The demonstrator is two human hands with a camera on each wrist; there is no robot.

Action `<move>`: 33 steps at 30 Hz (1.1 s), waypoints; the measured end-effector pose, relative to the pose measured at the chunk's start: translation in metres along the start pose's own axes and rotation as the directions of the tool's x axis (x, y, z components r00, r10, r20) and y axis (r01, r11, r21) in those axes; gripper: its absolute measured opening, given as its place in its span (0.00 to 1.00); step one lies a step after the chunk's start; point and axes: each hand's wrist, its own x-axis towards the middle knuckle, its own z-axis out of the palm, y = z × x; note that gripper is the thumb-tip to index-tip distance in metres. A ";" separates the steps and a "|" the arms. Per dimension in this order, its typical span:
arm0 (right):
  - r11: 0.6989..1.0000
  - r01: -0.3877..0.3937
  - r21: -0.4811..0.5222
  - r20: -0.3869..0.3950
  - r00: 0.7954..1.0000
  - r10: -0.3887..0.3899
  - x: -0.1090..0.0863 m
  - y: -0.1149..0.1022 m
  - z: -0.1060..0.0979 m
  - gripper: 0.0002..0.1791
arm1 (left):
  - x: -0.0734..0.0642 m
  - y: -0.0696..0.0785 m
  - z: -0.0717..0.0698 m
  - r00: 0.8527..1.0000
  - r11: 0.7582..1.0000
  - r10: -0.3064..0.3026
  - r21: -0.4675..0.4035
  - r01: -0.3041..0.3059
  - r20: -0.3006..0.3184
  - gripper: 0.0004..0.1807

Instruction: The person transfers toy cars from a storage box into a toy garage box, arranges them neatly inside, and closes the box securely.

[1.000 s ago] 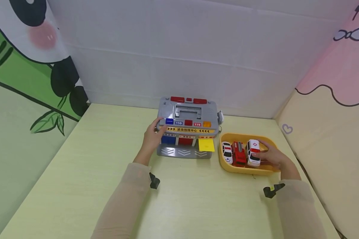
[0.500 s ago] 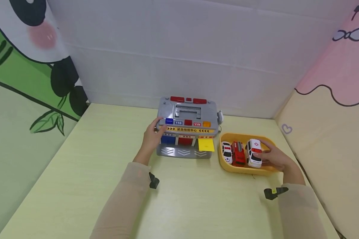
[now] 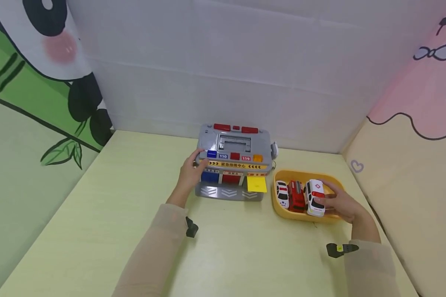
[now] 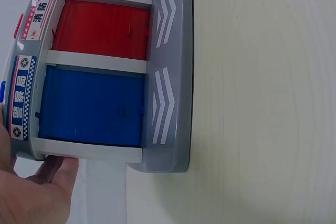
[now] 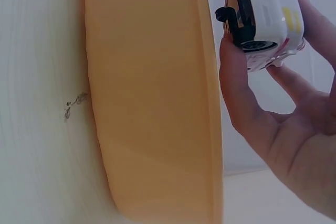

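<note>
A grey toy rescue station (image 3: 232, 163) stands near the back wall. Its blue door (image 4: 92, 106) and red door (image 4: 102, 29) are down, while a yellow flap (image 3: 257, 184) sticks out at the right bay. My left hand (image 3: 188, 175) holds the station's left front corner. To the right is a yellow tray (image 3: 290, 215). My right hand (image 3: 342, 202) grips a white toy ambulance (image 3: 315, 198) by its sides, lifted above the tray rim; its wheels show in the right wrist view. A red toy fire truck (image 3: 296, 196) and a white toy police car (image 3: 282, 194) lie in the tray.
The pale table (image 3: 230, 247) runs up to a white back wall (image 3: 223, 82). Side panels with cartoon prints border it left and right. A grey part (image 3: 274, 150) juts from the station's right side, near the tray.
My right hand has raised the toy ambulance slightly out of the tray. My left hand keeps its place on the station. The head view has tilted up a little.
</note>
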 end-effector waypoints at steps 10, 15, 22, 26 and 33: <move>1.000 -0.001 -0.025 -0.014 1.000 0.001 -0.004 0.004 0.004 0.44 | 0.000 -0.007 0.005 1.000 1.000 0.006 -0.010 -0.006 -0.003 0.27; 1.000 0.009 -0.029 -0.013 1.000 -0.009 -0.007 0.004 0.007 0.45 | 0.002 -0.008 0.006 1.000 1.000 0.006 -0.003 -0.006 -0.003 0.27; 0.999 0.022 -0.038 -0.023 0.999 -0.023 -0.007 0.000 0.016 0.45 | 0.002 -0.006 0.002 1.000 1.000 0.024 0.002 -0.024 -0.015 0.27; 0.999 0.017 -0.051 -0.035 0.999 -0.019 -0.008 0.001 0.024 0.46 | 0.003 -0.006 0.003 0.999 1.000 0.029 0.000 -0.029 -0.014 0.27; 0.999 -0.005 -0.052 -0.038 0.999 0.003 -0.012 -0.001 0.038 0.47 | 0.003 -0.006 0.003 0.999 0.999 0.031 0.008 -0.031 -0.012 0.27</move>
